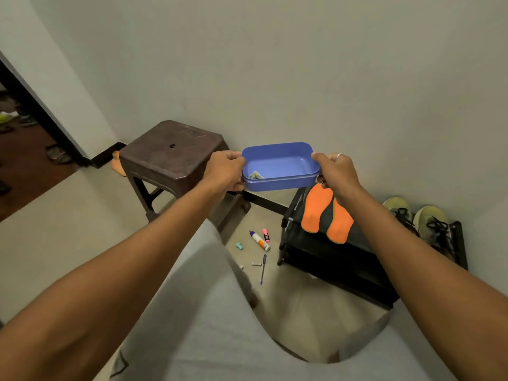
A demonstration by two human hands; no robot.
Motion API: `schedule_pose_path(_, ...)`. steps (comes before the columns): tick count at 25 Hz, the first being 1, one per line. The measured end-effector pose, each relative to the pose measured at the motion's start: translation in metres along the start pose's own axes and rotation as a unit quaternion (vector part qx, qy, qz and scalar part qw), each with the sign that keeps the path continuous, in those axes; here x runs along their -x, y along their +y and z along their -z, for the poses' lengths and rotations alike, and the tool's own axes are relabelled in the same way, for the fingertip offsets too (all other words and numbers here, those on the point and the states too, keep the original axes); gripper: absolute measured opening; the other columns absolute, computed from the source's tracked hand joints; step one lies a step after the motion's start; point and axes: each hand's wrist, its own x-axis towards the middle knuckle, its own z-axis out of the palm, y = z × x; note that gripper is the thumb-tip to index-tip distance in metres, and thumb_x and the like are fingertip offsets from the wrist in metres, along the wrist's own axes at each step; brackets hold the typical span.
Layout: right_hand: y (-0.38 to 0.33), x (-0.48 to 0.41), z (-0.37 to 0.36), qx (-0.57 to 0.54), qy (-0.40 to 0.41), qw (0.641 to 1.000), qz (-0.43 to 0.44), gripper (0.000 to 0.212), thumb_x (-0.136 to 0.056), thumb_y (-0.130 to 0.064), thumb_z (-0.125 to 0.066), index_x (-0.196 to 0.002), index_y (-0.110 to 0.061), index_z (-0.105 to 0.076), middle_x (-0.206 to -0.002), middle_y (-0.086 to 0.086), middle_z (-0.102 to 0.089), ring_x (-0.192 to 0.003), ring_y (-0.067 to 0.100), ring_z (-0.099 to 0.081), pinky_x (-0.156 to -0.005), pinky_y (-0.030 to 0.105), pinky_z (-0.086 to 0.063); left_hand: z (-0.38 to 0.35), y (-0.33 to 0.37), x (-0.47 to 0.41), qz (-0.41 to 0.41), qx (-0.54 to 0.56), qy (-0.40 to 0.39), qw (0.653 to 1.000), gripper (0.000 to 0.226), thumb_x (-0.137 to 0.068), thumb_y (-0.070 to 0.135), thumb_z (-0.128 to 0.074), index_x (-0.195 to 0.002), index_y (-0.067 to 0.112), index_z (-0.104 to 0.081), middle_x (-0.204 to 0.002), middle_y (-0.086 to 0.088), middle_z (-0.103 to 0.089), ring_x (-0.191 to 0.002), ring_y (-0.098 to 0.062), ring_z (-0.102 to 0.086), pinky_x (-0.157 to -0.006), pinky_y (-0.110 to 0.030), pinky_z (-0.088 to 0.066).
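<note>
A blue plastic box (pixel 280 182) is held up in the air in front of the wall, open side up. My left hand (pixel 226 170) grips its left end and my right hand (pixel 336 171), with a ring on one finger, grips its right end. A small crumpled greyish thing (pixel 255 175) lies in the box's near left corner. On the floor below lie a glue bottle (pixel 260 241), a pink highlighter (pixel 266 235), a purple pen (pixel 263 268), a small teal piece (pixel 239 246) and a short white stick (pixel 256 263).
A brown plastic stool (pixel 173 155) stands against the wall at the left. A black shoe rack (pixel 330 251) at the right carries two orange insoles (pixel 325 215) and a pair of pale sneakers (pixel 420 220). A doorway (pixel 24 149) opens at far left.
</note>
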Motion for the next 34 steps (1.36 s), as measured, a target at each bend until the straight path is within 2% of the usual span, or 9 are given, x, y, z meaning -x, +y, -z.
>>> schedule_pose_path(6,0.045,-0.002,-0.008,0.046,-0.036,0.998,-0.028,0.039,-0.086,-0.038,-0.062,-0.058,-0.013,-0.050,-0.048,0.005,-0.052,-0.046,0.019,-0.048,-0.051,0.031,-0.041,-0.018,-0.041,-0.006,0.025,-0.070,-0.007,0.997,0.017,-0.101,0.016,-0.053,-0.104,0.026,-0.066,-0.088,-0.002,-0.073,-0.065,-0.019,-0.069,-0.049,-0.025,-0.055)
schedule_pose_path(11,0.119,-0.009,-0.043,0.149,-0.083,0.982,-0.075,0.043,-0.081,-0.040,-0.058,-0.048,-0.013,-0.055,-0.045,0.008,-0.058,-0.037,0.012,-0.050,-0.051,0.028,-0.041,-0.036,-0.120,-0.034,0.138,-0.104,-0.017,0.985,0.020,-0.089,0.007,-0.061,-0.083,0.021,-0.073,-0.085,-0.010,-0.075,-0.068,-0.030,-0.071,-0.052,-0.038,-0.061)
schedule_pose_path(13,0.151,-0.007,-0.056,0.187,-0.119,0.970,-0.101,0.041,-0.080,-0.038,-0.056,-0.051,-0.008,-0.059,-0.049,0.011,-0.061,-0.039,0.015,-0.051,-0.053,0.032,-0.046,-0.044,-0.153,-0.040,0.188,-0.119,-0.023,0.975,0.017,-0.088,0.005,-0.063,-0.090,0.017,-0.075,-0.094,-0.015,-0.073,-0.070,-0.033,-0.068,-0.052,-0.039,-0.060)
schedule_pose_path(17,0.216,-0.008,-0.082,0.233,-0.176,0.944,-0.156,0.036,-0.084,-0.027,-0.059,-0.059,-0.001,-0.064,-0.054,0.014,-0.065,-0.045,0.018,-0.055,-0.060,0.038,-0.055,-0.063,-0.216,-0.051,0.260,-0.175,-0.030,0.949,0.022,-0.089,0.004,-0.062,-0.108,0.015,-0.064,-0.114,-0.014,-0.064,-0.091,-0.037,-0.067,-0.066,-0.049,-0.063)
schedule_pose_path(20,0.263,-0.008,-0.096,0.256,-0.228,0.918,-0.198,0.031,-0.085,-0.025,-0.061,-0.069,0.002,-0.066,-0.060,0.011,-0.068,-0.053,0.019,-0.061,-0.064,0.036,-0.056,-0.078,-0.255,-0.056,0.307,-0.219,-0.047,0.925,0.019,-0.088,0.008,-0.067,-0.099,0.020,-0.057,-0.108,-0.014,-0.062,-0.089,-0.034,-0.067,-0.068,-0.048,-0.063)
schedule_pose_path(23,0.306,-0.011,-0.109,0.270,-0.269,0.897,-0.224,0.029,-0.083,-0.023,-0.059,-0.073,0.004,-0.065,-0.061,0.010,-0.069,-0.059,0.024,-0.068,-0.066,0.037,-0.058,-0.093,-0.291,-0.061,0.338,-0.217,-0.055,0.914,0.025,-0.088,0.024,-0.072,-0.106,0.017,-0.056,-0.097,-0.007,-0.058,-0.086,-0.031,-0.065,-0.067,-0.047,-0.062)
schedule_pose_path(25,0.334,-0.017,-0.122,0.281,-0.281,0.885,-0.241,0.026,-0.084,-0.024,-0.060,-0.077,0.001,-0.064,-0.068,0.011,-0.071,-0.064,0.026,-0.068,-0.066,0.037,-0.057,-0.102,-0.320,-0.067,0.362,-0.201,-0.077,0.907,0.033,-0.088,0.037,-0.072,-0.105,0.018,-0.051,-0.098,-0.005,-0.055,-0.088,-0.030,-0.064,-0.069,-0.047,-0.062)
schedule_pose_path(29,0.392,-0.016,-0.152,0.327,-0.313,0.850,-0.270,0.023,-0.087,-0.032,-0.061,-0.086,-0.010,-0.063,-0.085,0.012,-0.069,-0.078,0.026,-0.068,-0.069,0.034,-0.055,-0.111,-0.385,-0.075,0.409,-0.177,-0.106,0.889,0.040,-0.088,0.043,-0.072,-0.108,0.020,-0.047,-0.111,-0.009,-0.056,-0.094,-0.031,-0.063,-0.071,-0.048,-0.062)
schedule_pose_path(34,0.464,-0.006,-0.190,0.364,-0.337,0.815,-0.301,0.024,-0.088,-0.033,-0.063,-0.074,-0.016,-0.057,-0.073,0.001,-0.061,-0.064,0.014,-0.060,-0.056,0.025,-0.047,-0.117,-0.467,-0.082,0.436,-0.166,-0.115,0.877,0.042,-0.092,0.037,-0.068,-0.123,0.014,-0.052,-0.121,-0.015,-0.060,-0.103,-0.035,-0.064,-0.082,-0.049,-0.060)
